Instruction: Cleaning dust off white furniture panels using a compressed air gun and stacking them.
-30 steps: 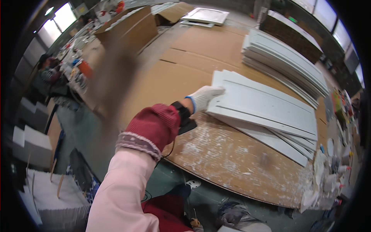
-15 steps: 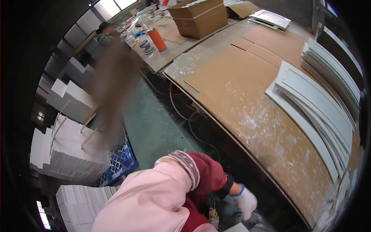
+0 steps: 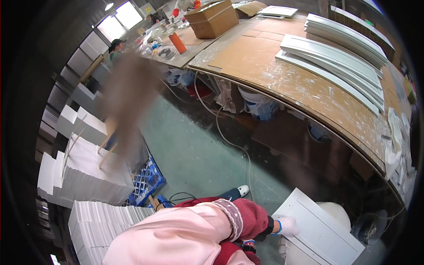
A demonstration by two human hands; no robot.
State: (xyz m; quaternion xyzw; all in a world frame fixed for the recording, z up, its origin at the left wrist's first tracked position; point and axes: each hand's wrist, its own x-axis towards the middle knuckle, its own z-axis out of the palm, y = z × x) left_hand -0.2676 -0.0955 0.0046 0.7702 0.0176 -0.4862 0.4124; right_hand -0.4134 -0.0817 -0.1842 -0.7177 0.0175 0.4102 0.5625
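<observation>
My left hand (image 3: 288, 226), in a white glove with a blue cuff, grips the near left edge of a white panel (image 3: 322, 227). The panel has a recessed line along its face and lies tilted over a white rounded object (image 3: 338, 213). My left arm wears a pink sleeve cover over a maroon knit sleeve. Below it, my right hand (image 3: 249, 244) shows only as a small patch of wrist and glove beside a black band; its fingers are hidden. A whitish, glove-like shape sits under the panel's edge, too unclear to name.
A long workbench (image 3: 247, 57) carries cardboard, stacked white panels (image 3: 335, 62), an orange cylinder (image 3: 177, 43) and a carton (image 3: 212, 20). Buckets (image 3: 260, 106) and a hose (image 3: 221, 132) lie below. White board stacks (image 3: 101, 225) and a blue pallet (image 3: 148, 176) stand left. Another person (image 3: 115, 48) is far left.
My view has swung so the bench sits higher. My left hand, reaching low beside the bench before, is now on the white panel, which has come fully into view.
</observation>
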